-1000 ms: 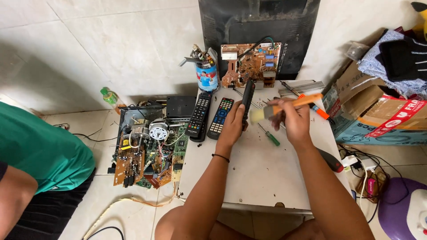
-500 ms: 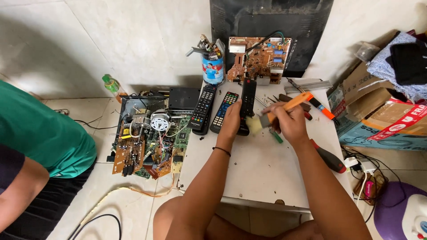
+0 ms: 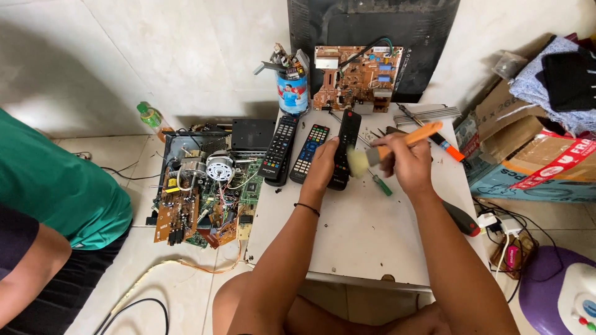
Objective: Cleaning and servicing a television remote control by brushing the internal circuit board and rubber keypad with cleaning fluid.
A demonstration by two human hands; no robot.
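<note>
My left hand (image 3: 323, 166) grips a long black remote control (image 3: 346, 139) over the white tabletop (image 3: 366, 229). A paintbrush with an orange handle (image 3: 410, 138) is held in my right hand (image 3: 406, 161), and its pale bristles touch the remote's lower half. Two more remotes lie to the left: a black one (image 3: 279, 149) and one with blue and coloured buttons (image 3: 310, 152). A green-handled screwdriver (image 3: 380, 183) lies under my right hand.
A brown circuit board (image 3: 354, 77) leans on a black TV back at the rear, beside a tin of tools (image 3: 292, 87). Opened electronics and boards (image 3: 202, 192) lie on the floor at left. A person in a green shirt (image 3: 49, 186) sits far left. Cardboard boxes (image 3: 528, 149) stand right.
The view has shifted a little. My hands keep the remote and the brush, and the brush has moved down along the remote.
</note>
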